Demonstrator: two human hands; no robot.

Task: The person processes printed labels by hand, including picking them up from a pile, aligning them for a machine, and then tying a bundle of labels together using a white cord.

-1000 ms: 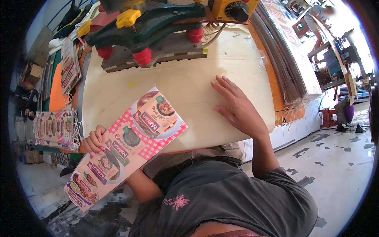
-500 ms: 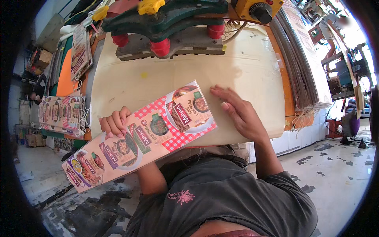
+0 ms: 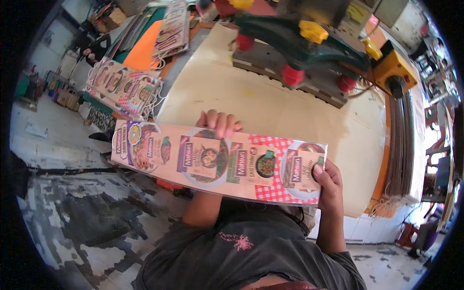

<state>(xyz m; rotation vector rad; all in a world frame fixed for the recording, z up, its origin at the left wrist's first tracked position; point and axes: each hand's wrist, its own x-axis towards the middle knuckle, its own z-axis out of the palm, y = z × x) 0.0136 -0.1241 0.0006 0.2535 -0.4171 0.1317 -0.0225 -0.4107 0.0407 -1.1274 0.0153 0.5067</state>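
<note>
A long, stiff printed strip (image 3: pixel 237 166), or a thin stack of such strips, lies across both my hands above the worktable's near edge. It has food pictures and red checked patches under a glossy surface. My left hand (image 3: pixel 220 123) reaches beneath it, and its fingers curl over the far long edge. At the right end, my right hand (image 3: pixel 331 184) pinches the strip, thumb on the printed face and the other fingers hidden underneath. My left palm is hidden by the strip.
A dark green press with red fittings (image 3: pixel 299 53) and a yellow control box (image 3: pixel 394 72) stands at the back. Corded printed strips (image 3: pixel 123 87) lie at left beside an orange sheet (image 3: pixel 147 46). Grey sheets (image 3: pixel 401 150) are stacked at right. Cream sheeting (image 3: pixel 208 77) covers the worktable.
The strip has turned from a steep slant to nearly level. My right hand, open and apart from it before, now grips its right end. The view has swung to the left.
</note>
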